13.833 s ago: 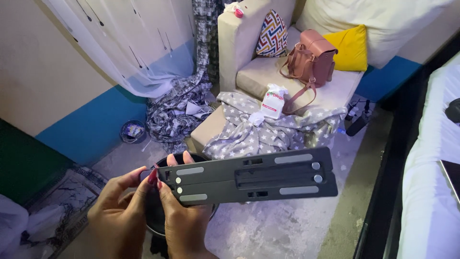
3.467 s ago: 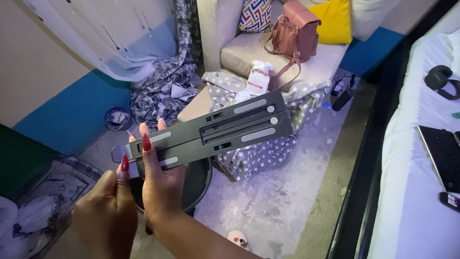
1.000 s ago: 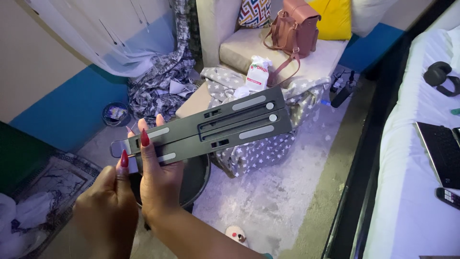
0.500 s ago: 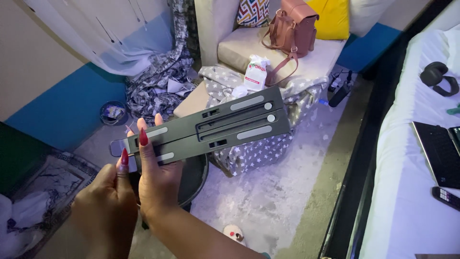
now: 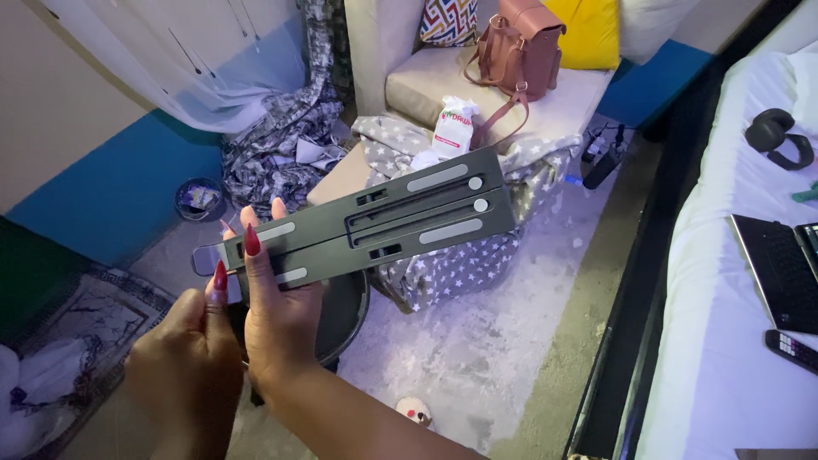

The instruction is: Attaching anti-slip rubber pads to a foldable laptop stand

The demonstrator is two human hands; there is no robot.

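A folded dark grey laptop stand point(image 5: 383, 223), long and flat with pale rubber pads, is held out in front of me, slanting up to the right. My right hand point(image 5: 277, 311) grips its left end from below, fingers wrapped over the edge. My left hand point(image 5: 183, 358) sits just left of it, fingertips touching the same end. Both hands have red nails.
Below the stand are a round dark stool point(image 5: 341, 315) and a star-patterned grey blanket point(image 5: 443, 264) over a seat. A brown bag point(image 5: 520, 43) and yellow cushion point(image 5: 584, 30) lie on the sofa. At right a white bed point(image 5: 724, 324) carries a laptop point(image 5: 780, 268), headphones point(image 5: 775, 136) and a remote point(image 5: 792, 349).
The stand and both hands stay almost as they were; the view has drifted slightly, and the stand is tilted a little more steeply than 13.8 s ago.
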